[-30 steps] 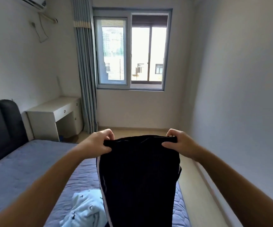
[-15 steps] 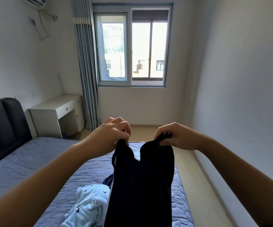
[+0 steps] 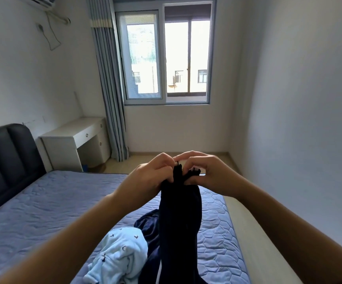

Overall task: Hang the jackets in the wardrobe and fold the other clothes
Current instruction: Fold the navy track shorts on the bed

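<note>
bare quilted mattress open leftward, light blue garment heaped below, wall close right

- Setting: a home bedroom.
- A bed with a dark padded headboard is standing against the left wall.
- A white table with drawers is sitting beside it.
- A curtain is hanging by the window.
- Clothes are lying on the bed.

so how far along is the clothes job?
Done: no folded or hung piece in view. In hand: left hand and right hand pinch the top corners of the black garment together, so it hangs doubled. To do: light blue garment and navy cloth lie crumpled on the bed.
</note>
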Demonstrator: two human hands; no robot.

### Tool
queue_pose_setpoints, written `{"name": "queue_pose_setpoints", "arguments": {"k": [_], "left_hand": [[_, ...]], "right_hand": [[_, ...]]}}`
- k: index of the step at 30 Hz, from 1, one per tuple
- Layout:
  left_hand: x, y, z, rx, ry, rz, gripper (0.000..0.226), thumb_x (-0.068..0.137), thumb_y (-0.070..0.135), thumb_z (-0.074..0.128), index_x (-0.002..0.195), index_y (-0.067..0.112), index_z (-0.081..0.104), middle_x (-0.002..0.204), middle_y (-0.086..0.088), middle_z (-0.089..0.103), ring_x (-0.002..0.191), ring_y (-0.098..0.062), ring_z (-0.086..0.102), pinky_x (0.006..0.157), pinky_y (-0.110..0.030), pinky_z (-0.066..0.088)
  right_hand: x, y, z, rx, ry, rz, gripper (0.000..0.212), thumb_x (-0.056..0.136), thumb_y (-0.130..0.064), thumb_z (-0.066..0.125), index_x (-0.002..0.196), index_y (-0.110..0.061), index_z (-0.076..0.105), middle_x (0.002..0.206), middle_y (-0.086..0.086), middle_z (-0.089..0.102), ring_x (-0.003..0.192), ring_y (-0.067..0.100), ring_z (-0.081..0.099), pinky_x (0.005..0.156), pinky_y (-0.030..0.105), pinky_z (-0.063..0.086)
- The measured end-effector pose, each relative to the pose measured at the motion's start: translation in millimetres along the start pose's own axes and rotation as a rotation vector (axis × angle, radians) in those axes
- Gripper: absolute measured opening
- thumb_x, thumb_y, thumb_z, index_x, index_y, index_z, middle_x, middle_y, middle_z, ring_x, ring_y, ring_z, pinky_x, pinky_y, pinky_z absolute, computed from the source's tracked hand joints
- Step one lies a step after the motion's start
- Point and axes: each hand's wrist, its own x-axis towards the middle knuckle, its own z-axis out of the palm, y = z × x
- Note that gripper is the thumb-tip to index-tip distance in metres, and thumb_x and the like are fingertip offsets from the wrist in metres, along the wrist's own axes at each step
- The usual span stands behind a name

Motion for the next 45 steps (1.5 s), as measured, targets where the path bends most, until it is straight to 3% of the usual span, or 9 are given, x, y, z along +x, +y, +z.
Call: {"name": "queue_pose_setpoints", "arguments": {"k": [4,9,13,17,21,25,33,38,45], "left_hand": [[-2,0,2,0.046,0.034,-0.010,0.019,0.069,-0.001,0.075,0.077,0.012,0.063,0.095,0.003,0.046,0.064,-0.017,0.047,0.052,-0.025,0.041],[-1,2,6,0.056,0.040,0.033,0.023,0.072,-0.002,0.067,0.078,0.019,0.059,0.078,-0.002,0.056,0.058,-0.018,0.044,0.047,-0.028,0.038],[-8,2,1,0.052,-0.146,-0.028,0.020,0.078,-0.001,0.062,0.086,0.016,0.068,0.093,-0.001,0.059,0.061,-0.018,0.053,0.050,-0.029,0.045],[-27,4,-9,-0.042,-0.330,-0.185,0.023,0.086,0.040,0.045,0.096,0.029,0.062,0.115,0.016,0.046,0.071,-0.011,0.055,0.063,-0.026,0.040],[-37,16,4,0.238,-0.458,-0.381,0.060,0.072,0.083,0.036,0.095,0.029,0.051,0.096,0.014,0.049,0.068,-0.013,0.056,0.059,-0.027,0.035],[-32,11,14,0.272,-0.351,-0.484,0.034,0.085,0.057,0.054,0.094,0.024,0.056,0.089,0.008,0.057,0.083,-0.020,0.063,0.066,-0.028,0.041],[-23,-14,-5,0.034,-0.333,-0.367,0.009,0.087,0.030,0.067,0.088,0.021,0.066,0.078,0.019,0.049,0.068,-0.011,0.056,0.060,-0.023,0.036],[-18,-16,-10,0.022,-0.339,-0.272,0.011,0.089,0.033,0.065,0.094,0.025,0.070,0.086,0.015,0.061,0.066,-0.009,0.056,0.058,-0.022,0.038],[-16,-26,-8,0.003,-0.392,-0.197,0.013,0.090,0.032,0.063,0.093,0.022,0.070,0.090,0.013,0.063,0.069,-0.014,0.059,0.058,-0.029,0.046]], "right_hand": [[-3,-1,2,0.060,-0.034,0.021,0.024,0.073,0.008,0.075,0.079,-0.014,0.066,0.118,-0.003,0.062,0.100,0.012,0.061,0.084,0.027,0.050],[-3,4,1,0.048,-0.110,0.082,0.014,0.073,0.004,0.077,0.081,-0.002,0.068,0.110,-0.001,0.062,0.095,0.019,0.060,0.083,0.041,0.051],[-7,9,4,0.044,-0.065,0.127,0.013,0.072,0.002,0.079,0.077,-0.003,0.069,0.095,0.002,0.063,0.078,0.012,0.057,0.071,0.031,0.049],[-12,17,5,0.032,0.039,0.184,0.016,0.069,0.002,0.080,0.071,-0.010,0.069,0.089,0.002,0.064,0.074,0.009,0.057,0.068,0.029,0.047],[-8,23,4,-0.007,0.173,0.250,0.016,0.068,-0.002,0.082,0.069,-0.013,0.071,0.083,-0.001,0.064,0.071,0.009,0.058,0.067,0.019,0.044],[-8,26,2,-0.077,0.191,0.196,0.015,0.069,-0.004,0.082,0.069,-0.013,0.070,0.083,-0.005,0.063,0.072,0.007,0.058,0.067,0.019,0.045],[-31,29,-7,-0.315,0.020,-0.194,0.011,0.081,-0.015,0.073,0.083,-0.015,0.062,0.116,-0.013,0.058,0.084,0.018,0.062,0.069,0.036,0.052],[-36,27,-12,-0.458,0.032,-0.346,0.011,0.082,-0.022,0.074,0.084,-0.015,0.065,0.110,-0.006,0.059,0.079,0.008,0.058,0.063,0.026,0.051],[-41,33,-12,-0.474,-0.161,-0.239,0.009,0.087,-0.025,0.065,0.093,-0.019,0.061,0.087,-0.014,0.058,0.064,0.007,0.051,0.057,0.034,0.050]]}}
